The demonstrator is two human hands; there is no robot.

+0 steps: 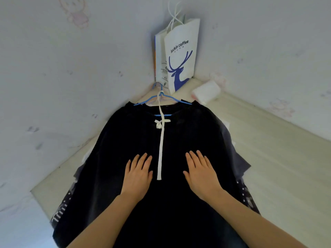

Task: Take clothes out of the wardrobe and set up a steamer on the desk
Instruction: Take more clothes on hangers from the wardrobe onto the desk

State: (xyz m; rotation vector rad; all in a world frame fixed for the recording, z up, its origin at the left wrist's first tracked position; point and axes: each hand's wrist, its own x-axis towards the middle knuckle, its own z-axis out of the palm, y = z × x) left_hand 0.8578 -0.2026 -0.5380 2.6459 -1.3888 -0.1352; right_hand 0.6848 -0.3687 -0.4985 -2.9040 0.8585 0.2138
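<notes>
Lying flat on the pale desk (268, 140), one black garment (125, 140) stays on one blue hanger (179, 100), over other clothes. Two hands, left hand (137, 176) and right hand (201, 174), press on it, fingers spread, palms down. One white paper bag (180, 56) stands in the corner.

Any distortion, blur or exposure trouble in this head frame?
Head view: wide-angle lens bends the desk edges and walls; light is soft and even, without glare; the black garment loses fold detail; the paper bag print reads sharp; both hands, left and right, look unblurred.
</notes>
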